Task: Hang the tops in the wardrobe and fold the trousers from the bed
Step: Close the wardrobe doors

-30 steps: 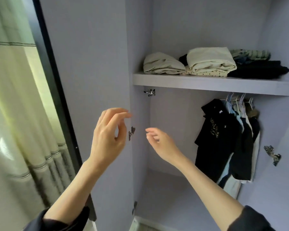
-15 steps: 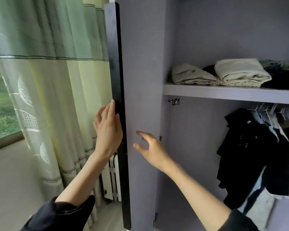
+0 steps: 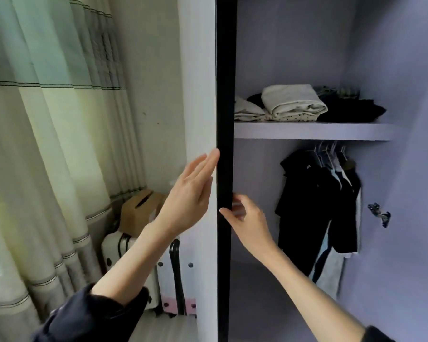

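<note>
Swung edge-on, wardrobe door (image 3: 224, 119): left hand (image 3: 188, 193) flat, right hand (image 3: 247, 218) pinching it.

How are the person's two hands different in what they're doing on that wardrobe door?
The left hand lies with straight fingers against the door's outer face, while the right hand curls round the black door edge, thumb in front and fingers behind. The left hand sits higher, the right hand lower and on the wardrobe side. Both touch the same door.

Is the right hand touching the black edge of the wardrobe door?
Touching. The head view shows the right hand with its thumb lying on the front of the black door edge and its fingers curled round behind it.
</note>
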### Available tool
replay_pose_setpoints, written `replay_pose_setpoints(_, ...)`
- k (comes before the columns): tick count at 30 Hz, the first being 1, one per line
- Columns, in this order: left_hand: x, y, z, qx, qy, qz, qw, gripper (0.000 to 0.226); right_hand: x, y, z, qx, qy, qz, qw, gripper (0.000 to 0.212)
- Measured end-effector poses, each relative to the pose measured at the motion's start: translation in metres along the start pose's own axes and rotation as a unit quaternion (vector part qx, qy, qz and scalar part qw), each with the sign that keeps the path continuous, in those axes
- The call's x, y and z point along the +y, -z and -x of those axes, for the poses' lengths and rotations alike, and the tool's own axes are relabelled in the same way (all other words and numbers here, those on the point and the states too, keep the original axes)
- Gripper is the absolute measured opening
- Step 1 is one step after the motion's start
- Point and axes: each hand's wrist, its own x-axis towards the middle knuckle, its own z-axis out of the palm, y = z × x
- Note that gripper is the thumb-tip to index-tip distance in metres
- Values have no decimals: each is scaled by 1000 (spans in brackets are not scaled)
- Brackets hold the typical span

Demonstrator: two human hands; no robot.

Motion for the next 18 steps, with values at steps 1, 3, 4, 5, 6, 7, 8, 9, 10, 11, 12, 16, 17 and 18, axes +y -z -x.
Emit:
replay_pose_setpoints(1, 3, -12, -8, -17, -13, 6, 1000, 57, 4, 11, -2, 13, -12, 10, 1000, 35)
replay_pose_setpoints(3, 7, -40, -27, -63, -29, 27, 997, 58, 14, 33, -9, 36, -24, 32, 999, 37)
replay_pose_setpoints(4, 7, -55, -37, -86, -32, 36, 995, 58, 20, 44, -14, 43, -28, 38, 998, 37)
replay_pose_setpoints(5, 7, -71, -48, -103, -38, 44, 993, 59, 27, 57, -20, 51, -34, 45, 997, 37)
replay_pose_setpoints(6, 6, -86, -60, -115, -43, 48, 991, 59, 35, 69, -27, 59, -40, 55, 996, 37)
replay_pose_setpoints(7, 4, -99, -69, -121, -48, 43, 991, 59, 42, 79, -34, 69, -47, 71, 994, 37)
replay_pose_setpoints(8, 2, -116, -82, -126, -54, 32, 990, 59, 53, 92, -43, 85, -54, 89, 991, 37)
replay_pose_setpoints(9, -1, -131, -93, -130, -58, 14, 990, 58, 62, 102, -51, 98, -60, 101, 988, 37)
replay_pose_setpoints(10, -6, -146, -105, -136, -59, -12, 989, 58, 72, 112, -61, 108, -67, 105, 986, 36)
replay_pose_setpoints(11, -11, -160, -115, -145, -55, -42, 987, 58, 82, 122, -71, 112, -73, 102, 986, 34)
replay_pose_setpoints(12, -16, -172, -125, -155, -47, -78, 984, 58, 91, 130, -82, 110, -79, 100, 986, 29)
replay_pose_setpoints(16, -32, -224, -155, -166, -17, -191, 967, 67, 126, 155, -124, 109, -106, 85, 985, 30)
replay_pose_setpoints(17, -34, -237, -164, -164, -6, -195, 967, 70, 136, 159, -136, 111, -112, 85, 984, 30)
replay_pose_setpoints(18, -35, -247, -170, -164, 5, -193, 967, 72, 143, 162, -146, 112, -115, 90, 983, 26)
